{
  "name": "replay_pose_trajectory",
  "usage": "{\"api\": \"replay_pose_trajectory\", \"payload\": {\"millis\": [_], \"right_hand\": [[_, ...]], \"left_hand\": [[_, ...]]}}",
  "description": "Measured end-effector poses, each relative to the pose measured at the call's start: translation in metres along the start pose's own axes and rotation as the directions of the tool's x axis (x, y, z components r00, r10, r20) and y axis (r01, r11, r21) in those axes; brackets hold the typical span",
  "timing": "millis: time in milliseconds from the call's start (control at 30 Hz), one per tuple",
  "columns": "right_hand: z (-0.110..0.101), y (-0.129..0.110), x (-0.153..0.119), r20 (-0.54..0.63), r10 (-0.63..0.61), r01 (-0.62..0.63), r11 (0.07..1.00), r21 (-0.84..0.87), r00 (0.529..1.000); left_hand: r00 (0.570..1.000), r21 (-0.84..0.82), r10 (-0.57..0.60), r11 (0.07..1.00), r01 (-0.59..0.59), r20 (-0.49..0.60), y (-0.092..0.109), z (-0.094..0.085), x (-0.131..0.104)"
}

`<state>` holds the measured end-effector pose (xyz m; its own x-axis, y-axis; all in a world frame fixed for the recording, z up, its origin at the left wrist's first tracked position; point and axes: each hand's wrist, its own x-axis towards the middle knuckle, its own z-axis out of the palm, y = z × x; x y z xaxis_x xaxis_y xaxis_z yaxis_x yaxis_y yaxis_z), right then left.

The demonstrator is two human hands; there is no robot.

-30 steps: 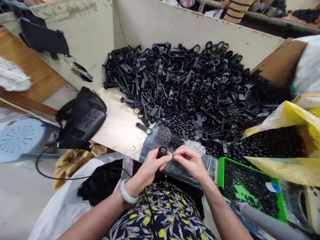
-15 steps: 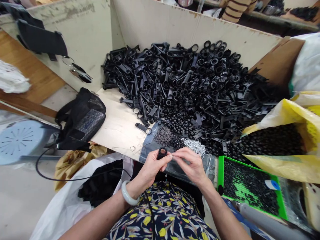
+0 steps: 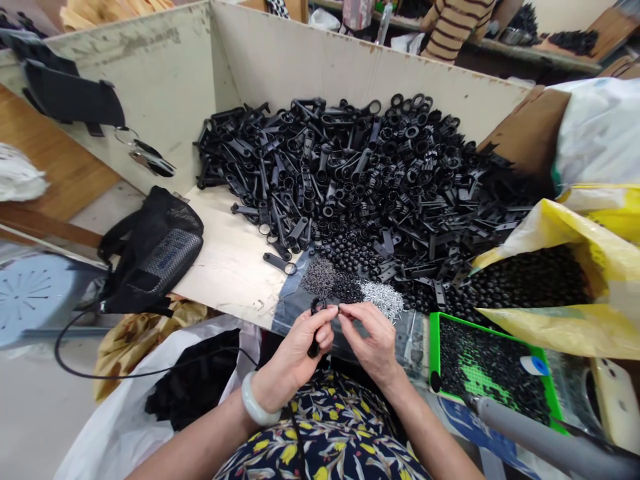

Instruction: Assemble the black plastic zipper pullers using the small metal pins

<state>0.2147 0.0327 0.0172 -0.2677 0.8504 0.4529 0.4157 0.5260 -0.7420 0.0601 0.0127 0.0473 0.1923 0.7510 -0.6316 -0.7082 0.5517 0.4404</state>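
My left hand [image 3: 305, 340] is closed round a black plastic part with a ringed end [image 3: 317, 306]; the ring shows above the fingers and a dark end pokes out below. Close beside it, my right hand [image 3: 370, 333] has thumb and forefinger pinched together near the left thumb tip. Whatever lies in that pinch is too small to name. Just beyond the hands, a heap of small silvery pins [image 3: 383, 300] lies by a pile of tiny brownish pieces [image 3: 319, 277]. A large heap of black plastic parts [image 3: 340, 173] rises behind them.
A green tray [image 3: 435, 347] of small black pieces stands at the right, below a yellow bag [image 3: 530, 327] holding black balls. A black mesh pouch [image 3: 170, 247] sits at the left. Pale boards [image 3: 300, 60] wall the table's back. Someone in a striped sleeve [image 3: 457, 30] is beyond.
The view has shifted slightly. My left hand has turned a little, so the lower end of the black part now shows. The right hand's fingers stay pinched close to it.
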Motion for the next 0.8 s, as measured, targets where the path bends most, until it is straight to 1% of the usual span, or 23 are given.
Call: {"api": "replay_pose_trajectory", "payload": {"millis": [133,267,333,567,700,800], "right_hand": [[-0.003,0.001,0.002,0.003,-0.056,0.056,0.998,-0.027,0.998],[-0.005,0.001,0.005,0.003,-0.075,0.075,0.996,-0.042,0.997],[-0.005,0.000,0.005,0.000,-0.065,0.065,0.997,-0.034,0.998],[0.000,-0.004,0.002,-0.030,0.085,-0.084,0.996,0.034,0.996],[0.003,-0.002,0.002,-0.052,0.083,-0.082,0.996,0.015,0.995],[0.002,0.003,0.001,-0.046,0.084,-0.084,0.996,0.011,0.995]], "left_hand": [[0.999,0.076,0.044,0.996,-0.045,0.020,0.000,0.002,-0.001],[0.987,0.241,0.158,0.958,-0.156,0.012,0.000,0.000,0.002],[0.981,0.278,0.194,0.942,-0.189,0.011,0.000,-0.002,0.004],[0.984,0.220,0.177,0.959,-0.180,0.031,-0.005,-0.004,0.009],[0.987,0.250,0.151,0.955,-0.162,0.063,-0.006,-0.002,0.009],[0.990,0.304,0.129,0.942,-0.142,0.062,-0.008,-0.003,0.010]]}}
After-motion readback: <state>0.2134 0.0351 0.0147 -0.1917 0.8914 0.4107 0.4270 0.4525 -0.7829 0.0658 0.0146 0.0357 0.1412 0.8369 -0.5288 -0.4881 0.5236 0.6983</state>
